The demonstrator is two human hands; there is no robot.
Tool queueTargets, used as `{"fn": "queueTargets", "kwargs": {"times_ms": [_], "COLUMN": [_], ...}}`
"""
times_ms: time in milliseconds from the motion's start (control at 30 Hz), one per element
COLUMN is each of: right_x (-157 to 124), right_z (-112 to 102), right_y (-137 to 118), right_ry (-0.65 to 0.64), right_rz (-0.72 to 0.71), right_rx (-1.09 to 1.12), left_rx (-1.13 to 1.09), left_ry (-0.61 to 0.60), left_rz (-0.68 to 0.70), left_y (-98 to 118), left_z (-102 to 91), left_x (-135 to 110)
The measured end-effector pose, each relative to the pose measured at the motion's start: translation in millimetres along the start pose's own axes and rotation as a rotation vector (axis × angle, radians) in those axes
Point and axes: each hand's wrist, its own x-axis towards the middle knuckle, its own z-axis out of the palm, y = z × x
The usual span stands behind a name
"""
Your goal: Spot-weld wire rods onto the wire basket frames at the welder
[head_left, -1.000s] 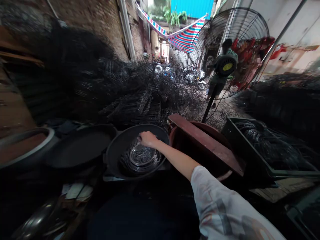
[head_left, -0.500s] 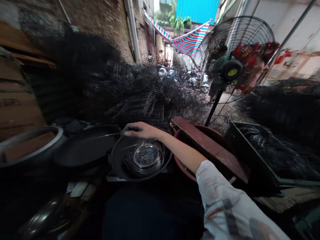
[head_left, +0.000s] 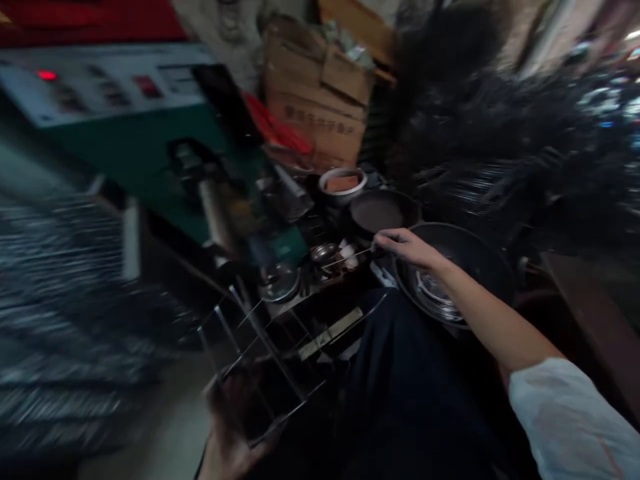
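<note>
Blurred at the bottom, my left hand (head_left: 233,433) is closed around a wire rack (head_left: 269,343), a frame of thin metal bars tilted in front of the machine. My right hand (head_left: 407,248) pinches one end of a thin metal wire (head_left: 350,257), which points left toward the machine. Below the right forearm is a dark pan (head_left: 480,250) with a pile of shiny wire pieces (head_left: 433,290) in it, partly covered by the arm. A gap separates the wire from the rack.
At left stands a green machine (head_left: 125,147) with a white panel and a lit red lamp (head_left: 47,75). Behind are cardboard boxes (head_left: 315,127), a round pot (head_left: 364,179) and a shallow black pan (head_left: 380,212). Dark wire racks (head_left: 65,320) are stacked at left.
The view has swung left to the machine. My right hand has carried the wire away from above the pan, toward the left. My left hand and its wire rack have come into view.
</note>
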Motion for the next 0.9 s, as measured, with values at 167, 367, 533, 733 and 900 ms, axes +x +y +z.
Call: {"fn": "queueTargets", "kwargs": {"times_ms": [167, 367, 533, 733, 900], "right_x": [12, 28, 41, 52, 63], "right_z": [38, 78, 103, 112, 115], "right_y": [-17, -10, 4, 6, 10], "right_ry": [-0.072, -0.085, -0.107, -0.154, -0.168], "right_rz": [-0.025, -0.074, -0.116, -0.113, -0.128], "right_rx": [-0.095, -0.197, -0.166, -0.140, -0.141], "left_rx": [-0.499, -0.578, -0.521, -0.508, -0.480], "left_ry": [-0.009, 0.013, 0.027, 0.018, 0.002], "left_rz": [0.300, 0.374, 0.365, 0.331, 0.285], "left_y": [21, 28, 22, 16, 11], "left_z": [-31.9, -38.9, -41.1, -36.4, -29.0], "left_x": [-9, 3, 7, 20, 26]}}
